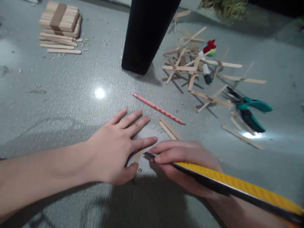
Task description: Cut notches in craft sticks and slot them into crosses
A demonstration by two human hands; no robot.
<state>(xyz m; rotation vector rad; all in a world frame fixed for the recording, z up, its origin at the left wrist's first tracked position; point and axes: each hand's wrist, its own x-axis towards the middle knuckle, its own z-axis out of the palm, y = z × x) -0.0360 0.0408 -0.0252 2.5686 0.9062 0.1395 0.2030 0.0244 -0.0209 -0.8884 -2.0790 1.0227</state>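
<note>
My left hand (118,142) lies flat on the grey surface with its fingers spread. A short wooden craft stick (139,155) sits under it, pressed down by the thumb tip and forefinger. My right hand (190,155) is closed around a yellow and black utility knife (237,183). The knife's dark tip is beside the craft stick; whether it touches the wood I cannot tell. Just beyond my right hand lie two loose craft sticks (167,129), partly hidden by it. A pink pencil (158,108) rests ahead of my left fingertips.
A tall black object (147,34) stands at the back. To its right are several crossed-stick pieces (175,67), a white marker (204,68) and green-handled pliers (251,109). Bundled craft sticks (67,19) lie at the far left, with wood scraps scattered nearby.
</note>
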